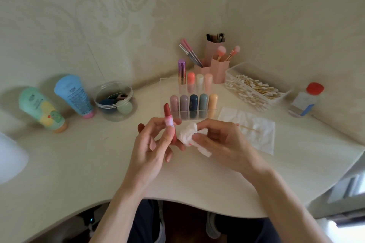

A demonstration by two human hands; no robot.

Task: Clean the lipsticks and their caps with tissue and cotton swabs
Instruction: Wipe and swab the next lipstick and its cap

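Grips uncapped red lipstick (169, 119) upright in left hand (152, 144); pinches crumpled tissue (188, 134) in right hand (219, 140), just beside it; seems mid-wipe; likely needs tissue closed round it next.

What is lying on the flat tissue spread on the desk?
One cotton swab lies on the flat tissue, one end close to the right hand. That hand covers the tissue's left edge, so anything there cannot be seen.

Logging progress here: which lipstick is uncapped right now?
The red lipstick held in the left hand: its bullet is exposed, while the other lipsticks stand capped in the clear organizer.
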